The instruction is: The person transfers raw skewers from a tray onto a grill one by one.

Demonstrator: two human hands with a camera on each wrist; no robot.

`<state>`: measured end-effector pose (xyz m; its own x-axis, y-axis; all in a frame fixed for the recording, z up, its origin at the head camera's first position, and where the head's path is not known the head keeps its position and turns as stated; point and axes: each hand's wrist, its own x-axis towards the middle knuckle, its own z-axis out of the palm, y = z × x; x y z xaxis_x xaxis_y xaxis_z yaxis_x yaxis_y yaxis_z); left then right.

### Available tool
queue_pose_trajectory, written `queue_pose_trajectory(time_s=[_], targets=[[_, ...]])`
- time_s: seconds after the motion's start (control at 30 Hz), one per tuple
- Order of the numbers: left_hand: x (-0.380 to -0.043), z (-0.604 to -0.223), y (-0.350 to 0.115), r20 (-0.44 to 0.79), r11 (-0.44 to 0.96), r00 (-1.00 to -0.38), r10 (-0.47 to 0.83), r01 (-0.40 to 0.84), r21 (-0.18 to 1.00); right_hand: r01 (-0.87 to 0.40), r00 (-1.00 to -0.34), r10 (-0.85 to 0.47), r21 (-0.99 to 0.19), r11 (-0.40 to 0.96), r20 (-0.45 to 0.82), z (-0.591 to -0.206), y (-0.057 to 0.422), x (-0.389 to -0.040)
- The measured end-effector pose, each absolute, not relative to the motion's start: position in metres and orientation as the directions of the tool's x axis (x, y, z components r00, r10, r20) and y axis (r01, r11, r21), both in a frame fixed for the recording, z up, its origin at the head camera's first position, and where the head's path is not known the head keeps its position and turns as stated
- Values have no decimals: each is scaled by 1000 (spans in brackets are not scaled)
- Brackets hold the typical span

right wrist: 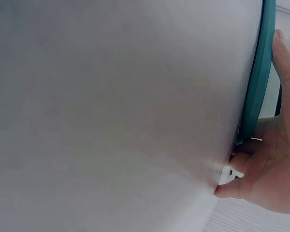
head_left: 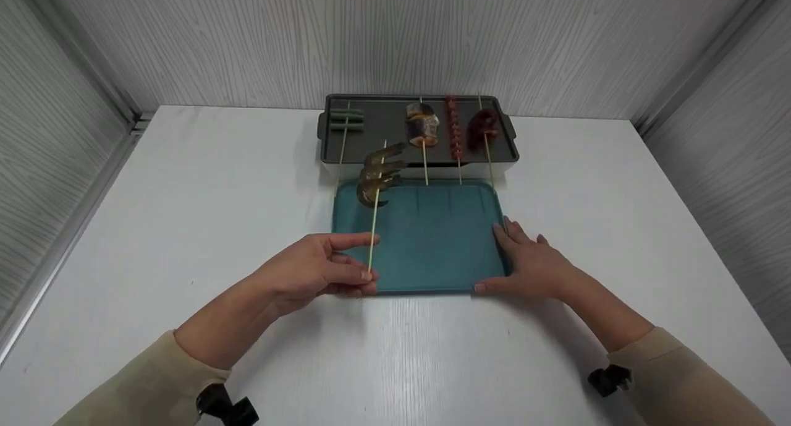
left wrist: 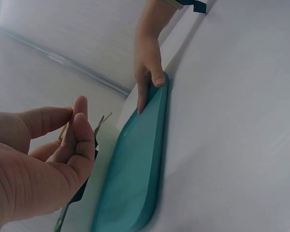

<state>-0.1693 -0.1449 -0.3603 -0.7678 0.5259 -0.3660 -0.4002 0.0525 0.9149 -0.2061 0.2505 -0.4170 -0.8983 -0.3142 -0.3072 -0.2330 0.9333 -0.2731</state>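
My left hand (head_left: 324,266) pinches the lower end of a shrimp skewer (head_left: 374,174) between thumb and fingertips. Several grey-brown shrimps sit on its upper part, which is raised over the left back of the teal tray (head_left: 435,243). In the left wrist view only a bit of stick shows by the fingers; the shrimps are out of sight. My right hand (head_left: 536,266) rests at the tray's right front corner, its thumb touching the front edge and its fingers spread along the right side. In the right wrist view, the fingers lie against the tray rim (right wrist: 259,79).
Behind the tray stands a black grill pan (head_left: 384,143) on a pale base. Across it lie a green vegetable skewer (head_left: 347,120), a chunky pale-and-dark skewer (head_left: 422,126), a red beaded skewer (head_left: 455,129) and a dark red skewer (head_left: 481,129). Their sticks overhang its front.
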Motion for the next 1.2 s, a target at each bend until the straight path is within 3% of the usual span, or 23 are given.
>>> queue_pose_trajectory(time_s=[0.67, 1.2], targets=[[-226, -334, -133, -352, 91, -796, 493, -355, 931, -237, -900, -315, -268, 934, -302, -420, 253, -207], [-269, -331, -119, -351, 28, -833, 427, -376, 926, -246, -898, -327, -279, 928, -294, -419, 252, -207]])
